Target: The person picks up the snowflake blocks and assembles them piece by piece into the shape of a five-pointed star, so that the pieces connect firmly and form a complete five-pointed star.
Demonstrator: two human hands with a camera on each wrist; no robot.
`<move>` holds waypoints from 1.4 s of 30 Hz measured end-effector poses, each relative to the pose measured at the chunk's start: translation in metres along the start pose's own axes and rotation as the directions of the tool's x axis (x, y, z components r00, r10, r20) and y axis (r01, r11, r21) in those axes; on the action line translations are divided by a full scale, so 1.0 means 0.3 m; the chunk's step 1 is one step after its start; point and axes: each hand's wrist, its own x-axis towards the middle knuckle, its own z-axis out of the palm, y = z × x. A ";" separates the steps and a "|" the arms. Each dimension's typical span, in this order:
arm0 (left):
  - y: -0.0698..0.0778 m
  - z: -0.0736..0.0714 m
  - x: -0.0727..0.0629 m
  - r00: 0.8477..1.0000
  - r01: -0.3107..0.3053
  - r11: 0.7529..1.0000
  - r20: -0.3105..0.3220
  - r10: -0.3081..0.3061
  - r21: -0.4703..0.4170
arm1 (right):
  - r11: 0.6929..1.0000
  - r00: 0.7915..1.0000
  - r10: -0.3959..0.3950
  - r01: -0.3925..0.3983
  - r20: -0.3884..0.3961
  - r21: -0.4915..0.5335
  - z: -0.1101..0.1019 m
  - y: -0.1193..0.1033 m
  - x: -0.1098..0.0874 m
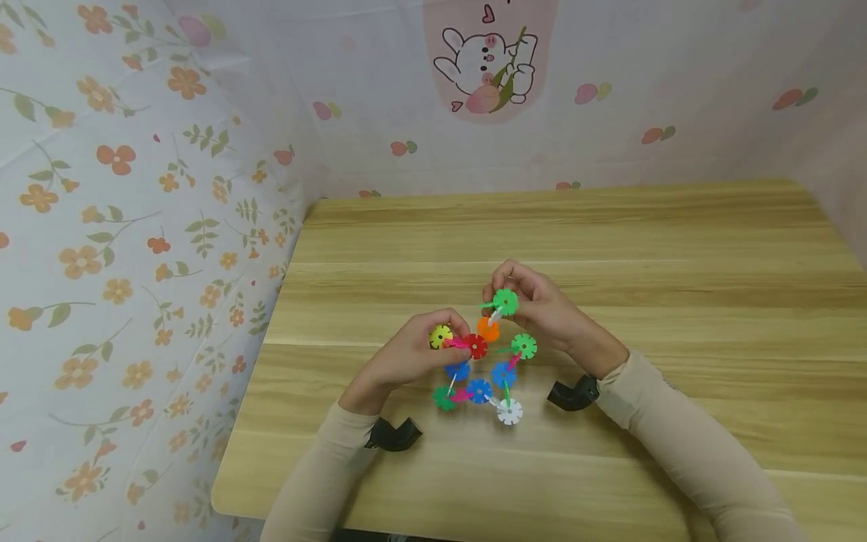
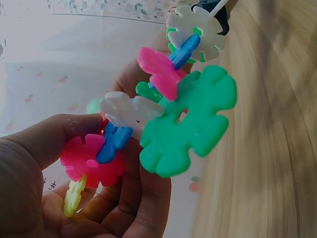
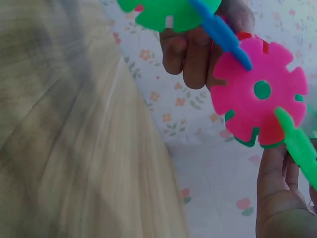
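Observation:
Between both hands hangs a loop of slotted plastic discs pushed into one another, raised over the table. My left hand [image 1: 409,354] pinches it by the red disc [image 1: 476,346], with a yellow disc [image 1: 441,336] close to the fingers. In the left wrist view, thumb and fingers grip around a pink disc [image 2: 79,161]; a big green disc [image 2: 213,109] is nearest the camera. My right hand [image 1: 552,316] grips the upper end near a light green disc [image 1: 505,302], above an orange disc [image 1: 488,329]. Lowest hangs a white disc [image 1: 510,412]. A pink disc [image 3: 237,79] partly hides the right fingertips.
The wooden table [image 1: 609,248] spreads under the hands. A printed cloth [image 1: 379,90] with a rabbit picture hangs behind it, and a floral cloth [image 1: 135,301] at the left. Black curved mounts [image 1: 574,394] stick out from both wrists.

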 end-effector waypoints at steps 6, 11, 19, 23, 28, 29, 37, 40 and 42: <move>0.002 -0.001 0.001 1.000 -0.003 1.000 -0.005 0.003 -0.024 | 0.994 0.997 0.062 -0.066 -0.050 -0.086 0.003 0.013 -0.013; 0.006 -0.003 -0.001 1.000 0.002 1.000 -0.015 -0.002 -0.015 | 0.997 0.998 0.058 -0.059 -0.020 -0.057 0.001 0.009 -0.022; 0.005 0.002 0.002 1.000 0.007 0.999 -0.006 -0.007 -0.039 | 0.987 0.985 0.043 -0.016 0.165 -0.162 0.010 -0.022 -0.023; 0.007 0.006 0.003 1.000 -0.007 1.000 0.001 0.007 -0.008 | 0.923 0.986 0.041 0.023 0.159 -0.385 0.012 -0.045 -0.022; 0.010 0.006 0.003 1.000 -0.023 1.000 -0.009 0.023 0.014 | 0.832 0.993 0.086 -0.031 0.075 -0.554 0.021 -0.057 -0.020; 0.011 0.005 0.002 1.000 -0.017 1.000 -0.016 0.017 0.008 | 0.825 0.994 0.094 -0.051 0.048 -0.562 0.023 -0.057 -0.020; -0.004 -0.001 0.002 0.995 0.068 0.991 -0.058 -0.075 -0.115 | 0.861 0.993 0.056 -0.101 -0.104 -0.498 0.013 -0.049 -0.023; -0.009 -0.001 0.002 0.995 0.077 0.984 -0.049 -0.086 -0.163 | 0.873 0.994 0.039 -0.083 -0.100 -0.480 0.005 -0.046 -0.025; -0.008 0.000 0.004 0.995 0.076 0.981 -0.048 -0.086 -0.177 | 0.892 0.995 0.025 -0.066 -0.096 -0.447 0.003 -0.047 -0.025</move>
